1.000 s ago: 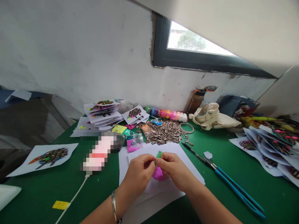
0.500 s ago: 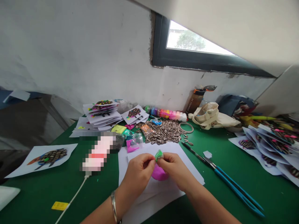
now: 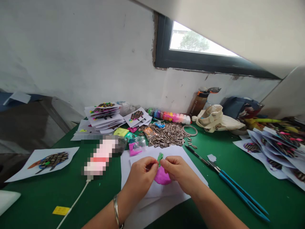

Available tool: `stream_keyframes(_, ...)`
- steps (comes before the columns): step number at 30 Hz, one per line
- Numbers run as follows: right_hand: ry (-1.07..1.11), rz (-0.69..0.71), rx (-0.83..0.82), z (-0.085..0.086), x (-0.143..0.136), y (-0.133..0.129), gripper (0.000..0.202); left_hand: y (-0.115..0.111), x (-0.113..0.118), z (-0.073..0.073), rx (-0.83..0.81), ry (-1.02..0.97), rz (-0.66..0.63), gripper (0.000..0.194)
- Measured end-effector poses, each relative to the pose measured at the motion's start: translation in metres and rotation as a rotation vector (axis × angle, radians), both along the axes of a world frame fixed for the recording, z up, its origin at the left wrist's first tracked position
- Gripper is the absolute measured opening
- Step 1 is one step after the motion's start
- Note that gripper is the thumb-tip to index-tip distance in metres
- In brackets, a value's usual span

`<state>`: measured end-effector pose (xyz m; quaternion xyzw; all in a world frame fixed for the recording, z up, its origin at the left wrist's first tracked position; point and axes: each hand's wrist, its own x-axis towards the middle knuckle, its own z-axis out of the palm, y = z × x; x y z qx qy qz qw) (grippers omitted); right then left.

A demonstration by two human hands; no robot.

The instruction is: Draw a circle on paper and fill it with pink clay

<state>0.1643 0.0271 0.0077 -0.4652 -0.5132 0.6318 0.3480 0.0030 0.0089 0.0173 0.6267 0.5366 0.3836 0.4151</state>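
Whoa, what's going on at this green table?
Somebody's left hand and right hand are close together over white paper. A little green thing is at their fingertips; I can't tell which hand grips it. Just below is a rounded pink shape. Striped seeds are heaped behind, and a seed-covered bird picture lies off to the left.

- Looks forward and down from the head.
- Set near, above left hand (image 3: 143, 173) and right hand (image 3: 178, 171).
- Faces far wall (image 3: 95, 57), with window (image 3: 194, 41) right.
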Motion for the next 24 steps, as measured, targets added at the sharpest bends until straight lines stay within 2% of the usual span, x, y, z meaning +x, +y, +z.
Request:
stream_keyframes(3, -0.093, -0.065, 0.154, 0.004, 0.000, -0.004, 0.035, 0.001, 0.000, 0.001, -0.007, 0.001, 0.010, 0.020)
stream_keyframes(6, -0.248, -0.150, 0.486, 0.007, -0.001, -0.011, 0.019, 0.001, 0.000, 0.001, -0.017, -0.034, 0.008, 0.019)
stream_keyframes(9, -0.311, -0.092, 0.724, 0.004, -0.002, -0.014, 0.019, 0.001, 0.000, 0.001, -0.044, -0.086, -0.011, 0.017)
stream_keyframes(11, -0.317, -0.045, 0.776, 0.000, -0.002, -0.012, 0.022, 0.001, 0.000, 0.002, -0.073, -0.142, -0.033, 0.017)
stream_keyframes(15, -0.213, -0.012, 0.645, -0.006, -0.004, -0.005, 0.022, 0.000, 0.001, 0.004, -0.143, -0.289, -0.061, 0.016)
stream_keyframes(19, -0.089, -0.052, 0.460, -0.006, -0.006, -0.003, 0.023, 0.001, 0.001, 0.007, -0.165, -0.375, -0.060, 0.015)
stream_keyframes(21, -0.085, -0.073, 0.372, -0.002, -0.006, -0.005, 0.030, 0.001, 0.001, 0.007, -0.158, -0.365, -0.050, 0.015)
stream_keyframes(24, -0.069, -0.085, 0.269, 0.005, -0.005, -0.007, 0.051, 0.001, 0.000, 0.007, -0.138, -0.327, -0.044, 0.016)
